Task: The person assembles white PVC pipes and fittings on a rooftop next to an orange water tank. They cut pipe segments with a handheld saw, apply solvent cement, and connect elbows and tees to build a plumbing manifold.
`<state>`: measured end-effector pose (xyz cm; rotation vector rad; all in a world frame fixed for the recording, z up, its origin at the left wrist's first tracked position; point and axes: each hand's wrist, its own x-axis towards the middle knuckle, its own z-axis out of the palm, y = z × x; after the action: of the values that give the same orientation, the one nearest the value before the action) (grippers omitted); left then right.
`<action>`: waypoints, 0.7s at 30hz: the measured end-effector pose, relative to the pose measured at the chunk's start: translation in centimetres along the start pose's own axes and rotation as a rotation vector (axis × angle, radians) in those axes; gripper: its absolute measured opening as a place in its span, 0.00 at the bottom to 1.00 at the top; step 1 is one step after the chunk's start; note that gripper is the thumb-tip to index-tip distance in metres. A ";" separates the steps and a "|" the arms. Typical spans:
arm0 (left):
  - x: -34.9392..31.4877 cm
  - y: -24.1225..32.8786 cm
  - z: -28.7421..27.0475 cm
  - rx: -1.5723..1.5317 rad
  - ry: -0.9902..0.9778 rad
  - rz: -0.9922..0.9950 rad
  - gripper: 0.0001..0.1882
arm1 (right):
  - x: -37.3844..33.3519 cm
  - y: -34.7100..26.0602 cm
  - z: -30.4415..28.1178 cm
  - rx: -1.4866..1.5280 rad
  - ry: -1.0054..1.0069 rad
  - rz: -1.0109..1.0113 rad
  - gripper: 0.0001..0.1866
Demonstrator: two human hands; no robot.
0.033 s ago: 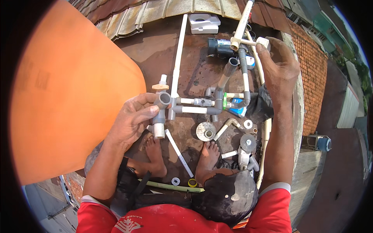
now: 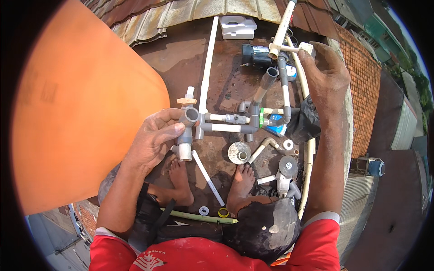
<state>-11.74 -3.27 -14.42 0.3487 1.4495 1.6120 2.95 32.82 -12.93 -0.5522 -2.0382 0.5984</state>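
My left hand (image 2: 151, 142) grips a grey tee fitting (image 2: 187, 118) with a short white stub below it, at the left end of a joined run of grey and white pipes (image 2: 235, 123). A beige valve handle (image 2: 186, 100) sits just above the tee. My right hand (image 2: 326, 77) reaches far forward, and its fingers close on a white fitting (image 2: 308, 47) at the end of a cream pipe branch (image 2: 282, 28). The pipework lies on a rusty brown roof surface (image 2: 181, 58). Both of my bare feet (image 2: 242, 180) rest below the pipes.
A big orange tank (image 2: 81, 104) fills the left. A long white pipe (image 2: 208, 63), a white box (image 2: 237, 27) and a dark pump (image 2: 255, 54) lie ahead. Near my feet are a round flange (image 2: 238, 152), a loose white pipe (image 2: 208, 178), small tape rolls (image 2: 223, 212) and a green rod (image 2: 199, 217).
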 end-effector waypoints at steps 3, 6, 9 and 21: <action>-0.3 -0.4 -0.4 -0.011 -0.012 0.008 0.23 | 0.6 -0.6 -0.5 -0.010 -0.026 0.027 0.19; -0.6 -0.5 -0.8 -0.007 -0.036 -0.003 0.24 | -0.6 -0.8 -1.0 0.131 -0.045 0.181 0.19; -1.1 -0.3 -0.8 -0.017 -0.038 -0.005 0.25 | -2.2 0.3 -0.8 0.361 -0.033 0.446 0.18; -1.3 -0.2 -1.7 -0.006 -0.014 -0.006 0.26 | -3.3 3.8 3.0 0.996 0.130 0.885 0.14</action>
<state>-12.17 -5.42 -14.63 0.3510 1.4340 1.6061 2.56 33.28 -18.75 -0.8024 -1.0496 1.8755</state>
